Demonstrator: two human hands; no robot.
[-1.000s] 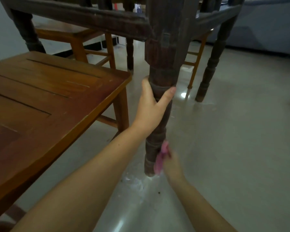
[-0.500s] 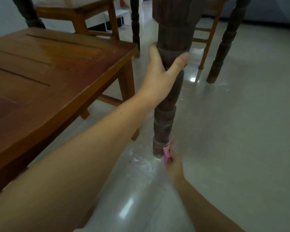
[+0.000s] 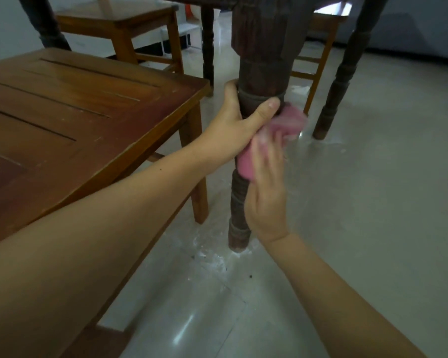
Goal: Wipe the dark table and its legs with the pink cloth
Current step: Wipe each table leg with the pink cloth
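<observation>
The dark table's near leg [image 3: 263, 60] is a turned, dark brown post that runs down to the floor in the middle of the view. My left hand [image 3: 237, 120] grips this leg just below its thick upper block, thumb across the front. My right hand [image 3: 265, 187] presses the pink cloth [image 3: 287, 125] against the leg's right side, right under my left thumb; its fingers are blurred and lie over the cloth. The cloth wraps partly round the leg. Two more dark legs [image 3: 335, 91] stand further back. The table top is out of view above.
A reddish-brown wooden stool or low table [image 3: 62, 104] stands close on the left, its corner near the leg. Lighter wooden chairs [image 3: 130, 24] stand behind. The pale tiled floor [image 3: 373, 228] shows white dust and dark specks around the leg's foot.
My right hand has slid the pink cloth up from the foot of the leg to just under my left hand. My left hand keeps its grip on the leg.
</observation>
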